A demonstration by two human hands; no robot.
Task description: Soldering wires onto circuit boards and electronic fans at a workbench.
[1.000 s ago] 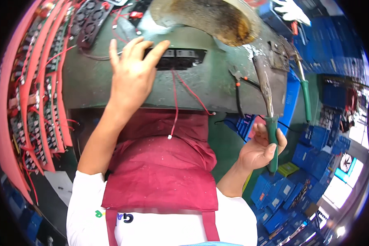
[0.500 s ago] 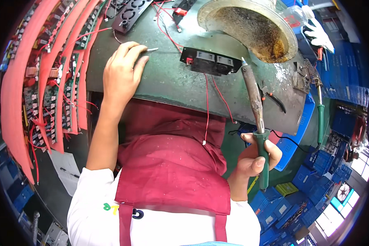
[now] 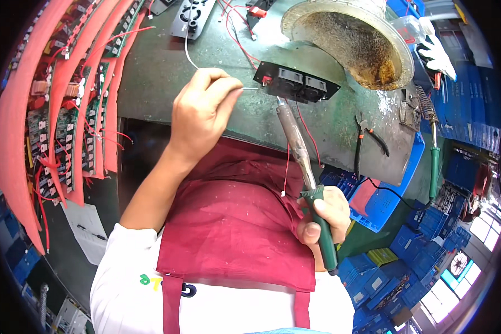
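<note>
My left hand (image 3: 203, 114) pinches a thin silvery solder wire (image 3: 250, 88) between thumb and fingers. Its short end points right, and the rest trails up behind the hand. My right hand (image 3: 329, 216) is closed round the green handle of a soldering iron (image 3: 298, 146). The iron's tip is close to the lower left side of a black panel (image 3: 295, 83) with two socket-like modules and a red part; whether they touch, I cannot tell. Two red wires (image 3: 309, 133) hang from the panel over the bench's front edge.
A crusty metal funnel-shaped hood (image 3: 348, 47) stands behind the panel. Pliers (image 3: 371, 139) lie at the right, beside a blue tray (image 3: 398, 192). A second soldering iron (image 3: 435, 167) hangs farther right. Circuit boards (image 3: 67, 131) between pink sheets line the left, and a perforated panel (image 3: 192, 19) lies behind.
My left hand has moved right with the solder wire, toward the black panel. My right hand has swung the iron left, its tip going from the panel's right end to its lower left side.
</note>
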